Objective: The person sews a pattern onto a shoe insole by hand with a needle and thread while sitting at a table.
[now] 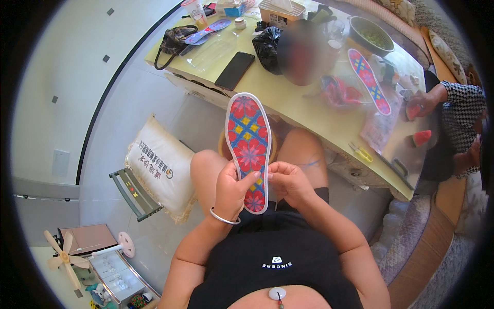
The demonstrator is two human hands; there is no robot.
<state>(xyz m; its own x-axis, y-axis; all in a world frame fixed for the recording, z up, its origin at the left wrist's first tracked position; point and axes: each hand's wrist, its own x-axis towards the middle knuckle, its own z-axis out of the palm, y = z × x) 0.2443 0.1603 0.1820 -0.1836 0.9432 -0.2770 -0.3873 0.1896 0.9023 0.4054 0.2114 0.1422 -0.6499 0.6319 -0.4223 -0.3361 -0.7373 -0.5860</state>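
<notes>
An embroidered insole [249, 136] with a white edge stands toe-up before my lap. Red flowers, blue crossing bands and yellow diamonds cover its face. My left hand [230, 189] grips its lower left side, the thumb lying across the front and the other fingers hidden behind. At the right edge, my right hand [290, 183] is closed in a pinch with its fingertips at the white border. Whatever sits between those fingertips is too small to make out. A thin bluish line shows faintly over my right knee.
Ahead is a pale yellow table [309, 108] bearing a phone [235, 70], a similar insole [369, 81], yellow-handled scissors [361, 152], a black bag [267, 49] and a colander [371, 36]. Another person's hand [426, 101] holds watermelon at right. A cushion [159, 167] and folding stool [135, 194] stand left.
</notes>
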